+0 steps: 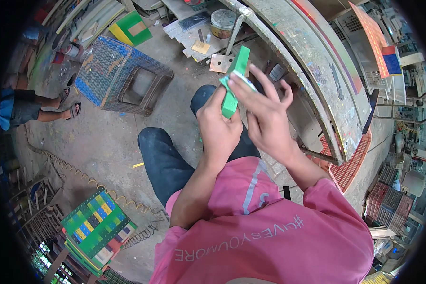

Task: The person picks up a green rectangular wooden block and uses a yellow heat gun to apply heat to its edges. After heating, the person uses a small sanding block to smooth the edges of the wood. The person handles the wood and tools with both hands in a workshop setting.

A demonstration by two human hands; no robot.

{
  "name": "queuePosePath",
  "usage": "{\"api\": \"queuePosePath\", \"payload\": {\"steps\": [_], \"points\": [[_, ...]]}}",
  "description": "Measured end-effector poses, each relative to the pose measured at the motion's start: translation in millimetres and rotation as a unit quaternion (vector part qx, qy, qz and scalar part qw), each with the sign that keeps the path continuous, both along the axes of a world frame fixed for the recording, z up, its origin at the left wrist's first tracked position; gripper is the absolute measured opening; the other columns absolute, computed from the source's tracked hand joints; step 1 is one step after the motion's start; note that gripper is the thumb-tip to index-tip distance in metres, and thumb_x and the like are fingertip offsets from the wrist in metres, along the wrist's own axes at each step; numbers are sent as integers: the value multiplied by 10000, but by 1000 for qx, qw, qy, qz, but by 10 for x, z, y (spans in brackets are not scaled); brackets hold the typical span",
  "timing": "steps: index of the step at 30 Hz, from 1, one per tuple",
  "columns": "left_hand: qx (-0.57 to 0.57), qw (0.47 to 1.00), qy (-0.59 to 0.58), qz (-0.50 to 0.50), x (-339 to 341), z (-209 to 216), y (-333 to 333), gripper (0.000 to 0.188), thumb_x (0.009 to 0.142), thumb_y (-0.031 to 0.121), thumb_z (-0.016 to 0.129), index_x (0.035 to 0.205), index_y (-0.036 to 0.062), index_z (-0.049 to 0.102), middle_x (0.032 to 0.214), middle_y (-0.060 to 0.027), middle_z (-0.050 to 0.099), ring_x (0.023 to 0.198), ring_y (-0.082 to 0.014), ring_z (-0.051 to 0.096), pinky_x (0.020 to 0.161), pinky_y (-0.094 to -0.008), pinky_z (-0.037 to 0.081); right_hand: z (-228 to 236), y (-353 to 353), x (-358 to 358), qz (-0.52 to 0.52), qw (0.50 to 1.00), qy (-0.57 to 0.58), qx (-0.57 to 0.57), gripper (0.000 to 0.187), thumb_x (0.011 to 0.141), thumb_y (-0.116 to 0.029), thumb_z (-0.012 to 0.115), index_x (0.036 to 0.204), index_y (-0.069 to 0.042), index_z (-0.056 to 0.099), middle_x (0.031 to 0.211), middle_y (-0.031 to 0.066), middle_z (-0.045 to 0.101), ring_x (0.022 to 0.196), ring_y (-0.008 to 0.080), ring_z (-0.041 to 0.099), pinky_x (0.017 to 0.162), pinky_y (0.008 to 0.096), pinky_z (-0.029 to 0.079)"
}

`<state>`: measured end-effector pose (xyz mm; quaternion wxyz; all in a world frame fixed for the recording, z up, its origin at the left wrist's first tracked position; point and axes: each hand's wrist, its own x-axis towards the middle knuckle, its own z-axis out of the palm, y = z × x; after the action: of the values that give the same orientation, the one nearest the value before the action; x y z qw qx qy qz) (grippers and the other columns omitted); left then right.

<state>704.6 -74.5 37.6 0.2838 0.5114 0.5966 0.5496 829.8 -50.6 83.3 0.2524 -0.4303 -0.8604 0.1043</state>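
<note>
Seated worker, viewed from above. The left hand grips the lower end of a green block, steadying it upright over the knees, while the right hand, fingers spread, presses a pale strip against its upper face. Beyond, far left, a blue plastic stool stands.

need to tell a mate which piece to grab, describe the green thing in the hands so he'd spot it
Start at the long curved paint-speckled workbench on the person's right. Just in front of it, above the dark trouser knees, the left hand grips a bright green block upright while the right hand touches its top. It is the only plain green piece held off the floor.
</note>
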Motion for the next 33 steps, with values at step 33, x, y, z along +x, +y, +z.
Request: {"api": "queuePosePath", "payload": {"steps": [33], "points": [[31, 998, -56, -3, -49, 52, -19, 591, 750, -67, 626, 1338, -27, 578, 1071, -297, 676, 936, -408, 702, 755, -397, 541, 177, -338, 37, 28, 999, 7, -46, 611, 799, 43, 541, 1360, -184, 629, 1371, 8, 632, 1401, 294, 457, 1111, 589, 72]]}}
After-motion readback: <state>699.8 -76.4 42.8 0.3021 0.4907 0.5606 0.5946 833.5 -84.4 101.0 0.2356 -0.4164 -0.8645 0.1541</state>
